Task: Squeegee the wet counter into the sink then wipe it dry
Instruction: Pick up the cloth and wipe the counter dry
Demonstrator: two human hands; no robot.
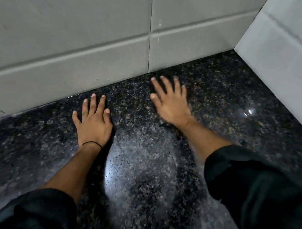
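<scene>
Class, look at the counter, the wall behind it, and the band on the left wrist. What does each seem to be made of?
Counter: looks like polished dark granite, speckled, with glossy light reflections.
Wall: apparently large pale grey tiles, matte, with thin joints.
Wrist band: a thin black loop, possibly thread or elastic; too small to tell.

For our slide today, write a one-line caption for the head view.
Left hand and right hand lie flat, fingers spread, on the glossy black granite counter beside the grey tiled wall.

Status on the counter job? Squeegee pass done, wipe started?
Done: nothing clearly. The counter still shines glossy, possibly wet. In hand: nothing; the left hand and right hand lie flat and bare on the stone near the wall tiles. Left: squeegeeing and wiping; no tool, cloth or sink in view.
</scene>
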